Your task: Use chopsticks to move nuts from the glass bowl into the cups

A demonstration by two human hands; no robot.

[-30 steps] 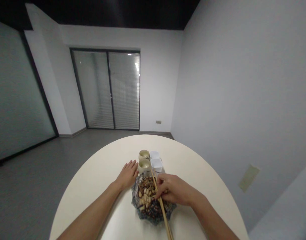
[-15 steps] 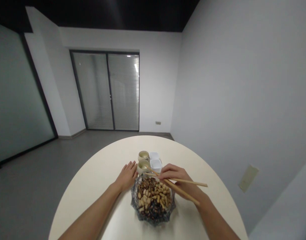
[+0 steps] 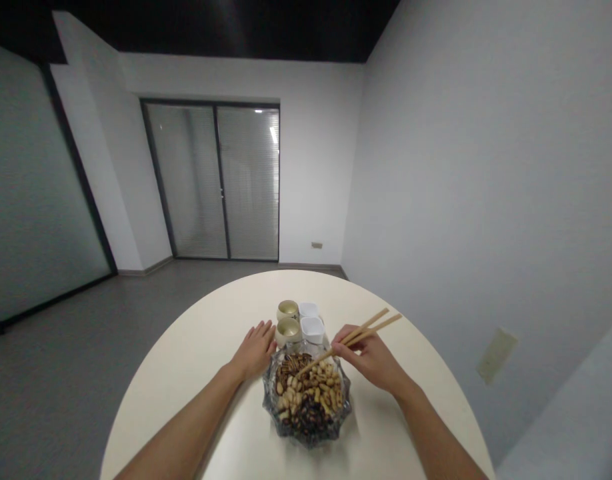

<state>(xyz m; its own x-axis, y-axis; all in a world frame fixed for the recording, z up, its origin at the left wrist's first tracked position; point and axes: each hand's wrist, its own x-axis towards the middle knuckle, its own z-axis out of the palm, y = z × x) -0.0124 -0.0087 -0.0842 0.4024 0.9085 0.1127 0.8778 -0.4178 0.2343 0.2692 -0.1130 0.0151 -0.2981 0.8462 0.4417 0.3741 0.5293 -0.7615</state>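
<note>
Chopsticks (image 3: 353, 337) are gripped in my right hand (image 3: 367, 355), fingers closed around the pair near the middle of their length. The tips point down and to the left, into the glass bowl (image 3: 273, 407); the free ends rise up and to the right, well above the table (image 3: 196, 347). The tips sit among the nuts (image 3: 313, 393) near the far rim of the bowl (whether they pinch a piece is too small to tell).

My left hand (image 3: 256, 348) lies flat on the table, palm down, fingers extended and close together, holding nothing. It rests just beside the left far edge of the bowl, with the fingertips near the closer beige cup (image 3: 288, 329).

The bowl stands on the round table directly in front of me, between my two forearms. It holds a mix of pale nuts and darker striped seeds (image 3: 289, 366).

Beyond the bowl stand four small containers in a tight two-by-two group: two beige cups on the left, two white square cups (image 3: 313, 327) on the right.
</note>
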